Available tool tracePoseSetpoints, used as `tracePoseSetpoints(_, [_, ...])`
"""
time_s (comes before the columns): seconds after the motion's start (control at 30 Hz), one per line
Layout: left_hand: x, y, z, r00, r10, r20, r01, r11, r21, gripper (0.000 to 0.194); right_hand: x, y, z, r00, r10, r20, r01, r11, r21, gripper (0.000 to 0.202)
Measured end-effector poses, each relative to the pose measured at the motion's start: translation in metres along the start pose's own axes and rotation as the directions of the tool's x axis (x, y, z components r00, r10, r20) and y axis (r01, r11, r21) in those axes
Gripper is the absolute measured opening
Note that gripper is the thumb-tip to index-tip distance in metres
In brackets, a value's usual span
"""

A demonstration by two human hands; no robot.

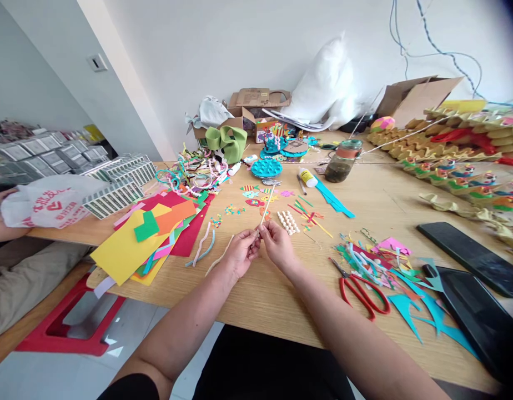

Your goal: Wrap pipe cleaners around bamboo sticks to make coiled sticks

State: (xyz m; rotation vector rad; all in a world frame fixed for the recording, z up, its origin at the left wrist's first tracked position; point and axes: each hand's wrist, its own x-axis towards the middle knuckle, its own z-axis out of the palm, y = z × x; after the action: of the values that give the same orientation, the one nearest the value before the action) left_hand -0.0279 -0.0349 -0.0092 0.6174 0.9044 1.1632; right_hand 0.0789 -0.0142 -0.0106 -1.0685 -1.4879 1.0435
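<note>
Over the middle of the table, my left hand (243,251) and my right hand (277,244) meet with fingertips pinched together. Between them is a thin cream-coloured stick (267,205), pointing up and away from me; whether it is a pipe cleaner I cannot make out. Its lower end is hidden in my fingers. Just beyond lie colourful paper fish (255,203). Right of my fingers is a block of small cream pieces (288,222) in rows. A cream pipe cleaner (220,255) lies by my left wrist, with pink and blue ones (204,253) farther left.
Red-handled scissors (360,291), paper scraps (377,261) and two dark phones (475,258) are at right. Coloured sheets (131,250) overlap at left. Behind stand a glue bottle (308,178), a jar (343,164) and a blue paper-covered piece (266,168). Another person's hand (2,208) shows far left.
</note>
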Motion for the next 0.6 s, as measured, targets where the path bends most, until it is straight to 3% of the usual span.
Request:
tracePoseSetpoints(0.13, [-0.001,-0.003,0.004,0.992,0.084,-0.090,-0.076,0.994,0.083,0.036,-0.001,0.000,0.002,0.988,-0.122,-0.097,0.096,0.965,-0.243,0.023])
tracePoseSetpoints(0.37, [-0.001,-0.004,0.006,0.991,0.094,-0.098,-0.086,0.993,0.084,0.036,0.001,0.006,-0.001,0.996,-0.074,-0.046,0.064,0.980,-0.187,0.025])
tracePoseSetpoints(0.47, [-0.002,-0.005,0.007,0.989,0.118,-0.093,-0.107,0.987,0.116,0.037,0.000,0.006,0.001,0.991,-0.117,-0.068,0.097,0.964,-0.247,0.024])
tracePoseSetpoints(0.6, [-0.001,-0.011,0.006,0.969,0.236,-0.071,-0.214,0.947,0.239,0.037,-0.001,0.006,0.002,0.971,-0.203,-0.124,0.145,0.919,-0.365,0.023])
